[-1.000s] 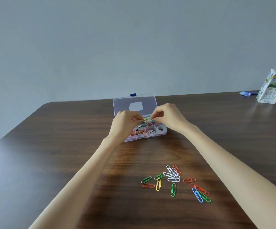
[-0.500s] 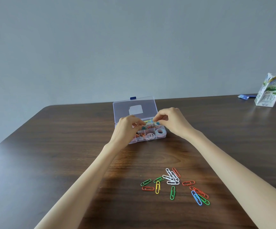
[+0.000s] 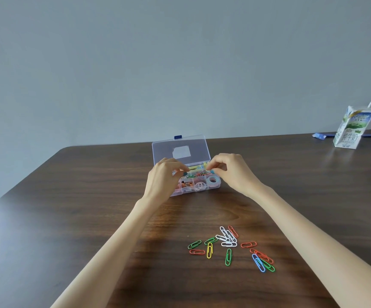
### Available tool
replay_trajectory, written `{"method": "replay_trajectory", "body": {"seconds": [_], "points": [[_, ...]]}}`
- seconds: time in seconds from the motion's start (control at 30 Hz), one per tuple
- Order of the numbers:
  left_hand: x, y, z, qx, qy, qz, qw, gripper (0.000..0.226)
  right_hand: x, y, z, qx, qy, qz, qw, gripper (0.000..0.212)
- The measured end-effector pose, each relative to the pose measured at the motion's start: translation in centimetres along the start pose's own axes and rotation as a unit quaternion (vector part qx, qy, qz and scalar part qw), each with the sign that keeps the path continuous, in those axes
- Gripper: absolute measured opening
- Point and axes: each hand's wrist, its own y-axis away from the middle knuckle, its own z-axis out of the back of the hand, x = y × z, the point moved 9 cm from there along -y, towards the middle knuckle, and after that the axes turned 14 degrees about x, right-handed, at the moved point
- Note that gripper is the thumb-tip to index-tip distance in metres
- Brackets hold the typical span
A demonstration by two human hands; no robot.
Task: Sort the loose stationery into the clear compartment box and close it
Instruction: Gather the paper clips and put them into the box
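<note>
**Compartment box open under both hands**

Compartment box [image 3: 185, 174] sat open on the wooden table [image 3: 69, 196], lid [image 3: 180, 151] raised behind the fingers. The left hand [image 3: 163, 177] hovered over its left cells, fingers curled narrow; whether they held anything could not be told. The right hand [image 3: 233, 172] pinched a small yellow-green item [image 3: 205, 164] above the back row. Loose paper clips [image 3: 231, 247] lay well nearer than both hands; a milk carton [image 3: 353, 130] stood far right.
</note>
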Motion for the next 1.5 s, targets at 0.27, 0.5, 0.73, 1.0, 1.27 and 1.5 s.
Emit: {"method": "replay_trajectory", "body": {"seconds": [0.27, 0.5, 0.73, 1.0, 1.27, 1.5], "points": [[-1.3, 2.9, -0.3, 0.012, 0.119, -0.026, 0.992, 0.016, 2.0, 2.6, -0.5, 0.008, -0.018, 0.012, 1.000, 0.016], [-3.0, 6.8, -1.7, 0.060, 0.102, -0.047, 0.992, 0.016, 1.9, 6.7, -1.6, 0.058, 0.012, -0.020, 0.998, 0.012], [-4.3, 9.8, -2.2, 0.091, 0.090, -0.037, 0.991, 0.019, 1.8, 11.1, -2.6, 0.095, 0.046, -0.052, 0.993, 0.012], [-5.6, 12.5, -2.8, 0.148, 0.035, -0.036, 0.988, 0.015, 2.9, 14.8, -3.3, 0.100, 0.051, -0.037, 0.993, 0.022], [-5.1, 13.9, -3.5, 0.187, 0.017, -0.018, 0.982, 0.030, 1.2, 18.1, -1.5, 0.109, 0.081, -0.101, 0.986, 0.024], [-5.6, 13.3, -3.5, 0.223, 0.033, 0.015, 0.974, 0.008, 1.7, 19.0, -1.3, 0.057, 0.083, -0.108, 0.989, 0.008]]}}
